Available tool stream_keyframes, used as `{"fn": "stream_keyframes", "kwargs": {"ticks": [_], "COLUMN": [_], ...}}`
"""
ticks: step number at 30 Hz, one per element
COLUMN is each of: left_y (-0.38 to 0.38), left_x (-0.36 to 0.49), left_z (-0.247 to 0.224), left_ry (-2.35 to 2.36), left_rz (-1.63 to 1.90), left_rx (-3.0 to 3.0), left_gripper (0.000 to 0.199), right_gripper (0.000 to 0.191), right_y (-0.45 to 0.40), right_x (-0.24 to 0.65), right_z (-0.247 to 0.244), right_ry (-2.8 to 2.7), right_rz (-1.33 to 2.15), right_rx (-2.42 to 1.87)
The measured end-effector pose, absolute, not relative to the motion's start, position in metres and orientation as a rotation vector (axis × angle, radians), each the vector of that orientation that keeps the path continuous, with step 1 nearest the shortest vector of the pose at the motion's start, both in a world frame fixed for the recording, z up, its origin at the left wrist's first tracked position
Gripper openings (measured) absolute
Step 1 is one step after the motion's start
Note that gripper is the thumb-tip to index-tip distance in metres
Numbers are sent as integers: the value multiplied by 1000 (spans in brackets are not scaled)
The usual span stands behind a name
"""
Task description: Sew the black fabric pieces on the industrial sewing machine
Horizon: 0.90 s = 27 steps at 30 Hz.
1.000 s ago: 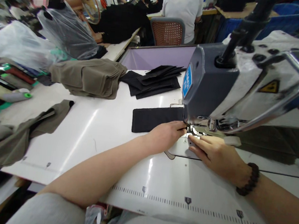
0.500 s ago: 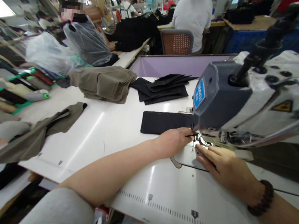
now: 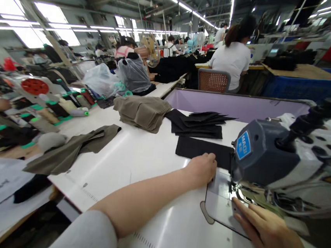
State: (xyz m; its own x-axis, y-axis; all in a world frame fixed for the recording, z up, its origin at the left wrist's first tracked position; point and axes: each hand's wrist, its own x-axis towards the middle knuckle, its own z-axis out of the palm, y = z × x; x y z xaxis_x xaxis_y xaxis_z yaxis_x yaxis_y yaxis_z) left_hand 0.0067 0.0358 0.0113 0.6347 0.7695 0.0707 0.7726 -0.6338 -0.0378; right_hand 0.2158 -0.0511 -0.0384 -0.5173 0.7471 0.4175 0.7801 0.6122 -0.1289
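My left hand [image 3: 203, 169] is closed, its fingers curled under, at the front edge of a flat black fabric piece [image 3: 191, 147]. Whether anything is pinched in those fingers is hidden. My right hand [image 3: 269, 229] lies with straight fingers at the metal plate of the sewing machine [image 3: 268, 153], fingertips just in front of the presser foot area. Olive fabric [image 3: 256, 197] shows under the machine head, beyond the right fingers. The black piece reaches rightward to the machine head, which hides its far end.
Behind the black piece lie a pile of black pieces [image 3: 202, 123] and a stack of olive pieces [image 3: 143, 112]. A loose olive piece [image 3: 75, 150] hangs over the table's left edge. Thread cones [image 3: 57, 107] stand at left. A person in a white shirt [image 3: 230, 62] sits ahead.
My left hand has drawn back leftward from the needle area, its fingers now curled. The right hand stays by the plate. The head view has tilted up and turned left.
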Motion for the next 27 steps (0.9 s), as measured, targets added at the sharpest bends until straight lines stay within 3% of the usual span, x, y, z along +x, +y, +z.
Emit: {"fn": "stream_keyframes", "kwargs": {"ticks": [5, 10, 14, 21, 27], "left_y": [48, -27, -63, -52, -52], "left_x": [-2, -24, -39, -32, -34], "left_z": [12, 9, 2, -6, -9], "left_ry": [-1335, -928, -788, -782, -768], "left_rz": [-179, -445, -756, -809, -810], "left_rx": [-2725, -2981, -3072, -3090, -3094], "left_gripper": [31, 25, 25, 28, 28], "right_gripper": [32, 34, 29, 13, 19], "right_y": [-52, -61, -64, -54, -52], "right_x": [210, 229, 271, 284, 272], "right_z": [-21, 20, 47, 39, 29], "right_ry": [-2426, -2488, -2400, -2488, -2498], "right_rz": [-104, -221, -366, -247, -231], "right_rx": [-1147, -1215, -1570, -1824, -1838]}}
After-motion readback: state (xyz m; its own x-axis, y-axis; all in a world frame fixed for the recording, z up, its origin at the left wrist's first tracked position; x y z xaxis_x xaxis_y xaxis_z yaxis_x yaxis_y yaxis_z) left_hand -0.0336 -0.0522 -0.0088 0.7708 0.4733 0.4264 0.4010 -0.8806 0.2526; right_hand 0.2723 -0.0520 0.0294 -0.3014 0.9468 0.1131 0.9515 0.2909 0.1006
